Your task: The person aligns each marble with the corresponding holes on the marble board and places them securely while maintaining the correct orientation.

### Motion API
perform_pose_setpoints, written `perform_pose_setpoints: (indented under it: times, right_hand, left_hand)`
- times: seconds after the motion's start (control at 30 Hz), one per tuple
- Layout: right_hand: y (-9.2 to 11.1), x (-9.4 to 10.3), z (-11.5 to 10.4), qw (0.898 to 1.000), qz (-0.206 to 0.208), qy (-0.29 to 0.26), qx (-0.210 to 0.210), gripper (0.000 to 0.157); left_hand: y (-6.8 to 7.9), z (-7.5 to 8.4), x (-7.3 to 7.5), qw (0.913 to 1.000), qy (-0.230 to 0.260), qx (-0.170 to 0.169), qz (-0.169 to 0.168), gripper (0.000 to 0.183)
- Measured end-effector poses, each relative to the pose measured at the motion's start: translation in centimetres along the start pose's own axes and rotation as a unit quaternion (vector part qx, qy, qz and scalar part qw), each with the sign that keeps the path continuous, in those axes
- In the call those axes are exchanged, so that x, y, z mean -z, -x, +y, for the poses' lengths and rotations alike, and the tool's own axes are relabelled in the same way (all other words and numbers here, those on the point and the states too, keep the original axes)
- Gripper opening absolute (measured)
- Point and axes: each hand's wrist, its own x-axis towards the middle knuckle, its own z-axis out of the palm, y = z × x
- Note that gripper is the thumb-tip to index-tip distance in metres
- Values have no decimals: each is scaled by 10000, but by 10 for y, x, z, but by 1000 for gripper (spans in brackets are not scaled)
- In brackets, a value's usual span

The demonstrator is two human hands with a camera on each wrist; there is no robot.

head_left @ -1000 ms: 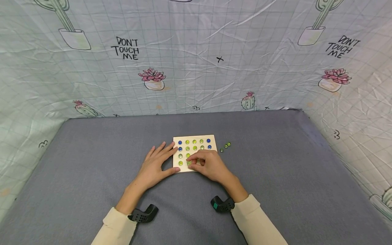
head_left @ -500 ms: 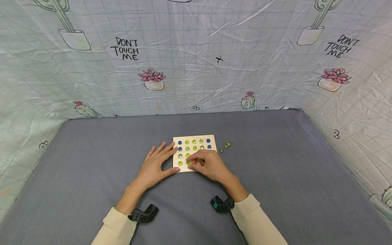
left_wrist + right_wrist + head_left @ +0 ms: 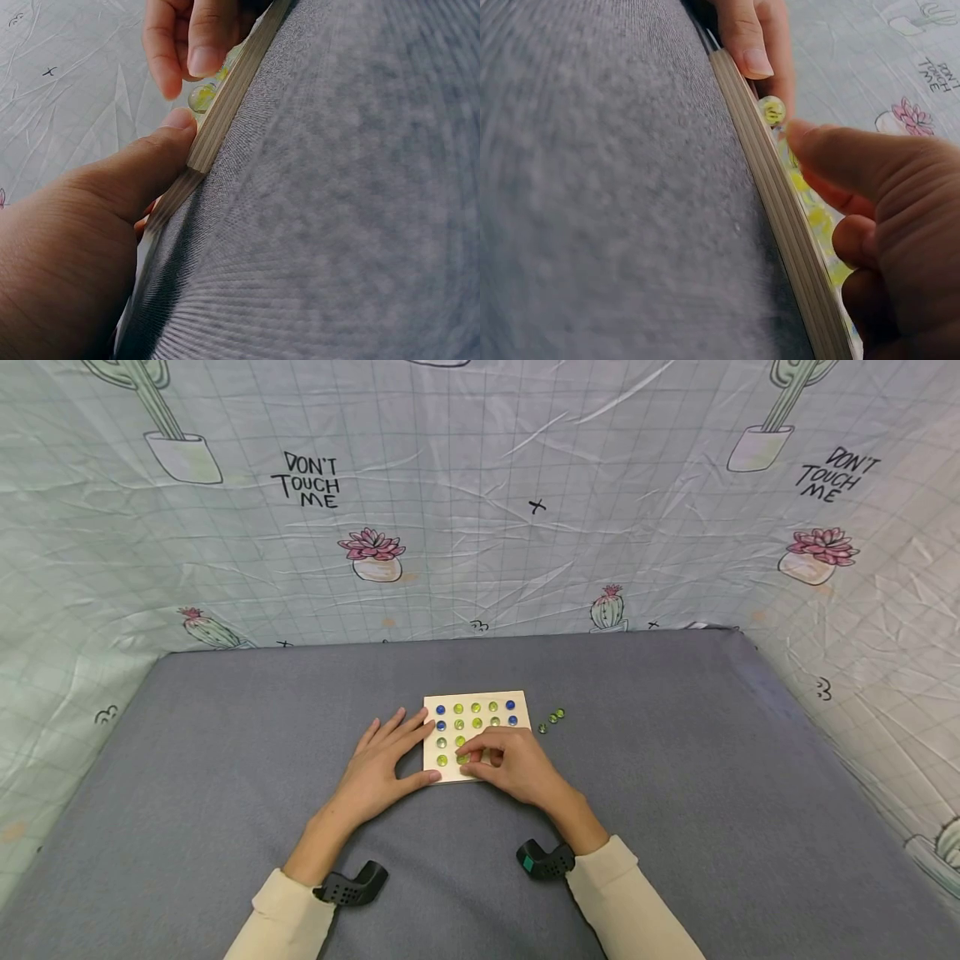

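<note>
A pale wooden board (image 3: 432,774) lies on the grey cloth with rows of glass marbles in it. Most are yellow-green, like the corner marble (image 3: 201,97); a few are blue (image 3: 440,710). My left hand (image 3: 380,772) is spread along the board's left side, its thumb at the front left corner and its fingertips at the left edge. The right hand (image 3: 517,766) reaches over the board. Its thumb and forefinger pinch a yellow-green marble (image 3: 462,759) in the front row, second from the left. This hand hides the front right part of the board.
Several loose green marbles (image 3: 553,718) lie on the cloth just right of the board. Grey cloth (image 3: 300,710) covers the table. A patterned curtain (image 3: 480,502) hangs behind and at both sides.
</note>
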Motion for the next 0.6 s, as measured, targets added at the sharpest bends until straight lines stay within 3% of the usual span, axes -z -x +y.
perform_pose_setpoints:
  times: [0.6]
  right_hand:
    - [8, 32, 12, 9973, 495, -333, -433, 17]
  left_hand:
    - [0, 1, 1, 10000, -14, 32, 6, 74]
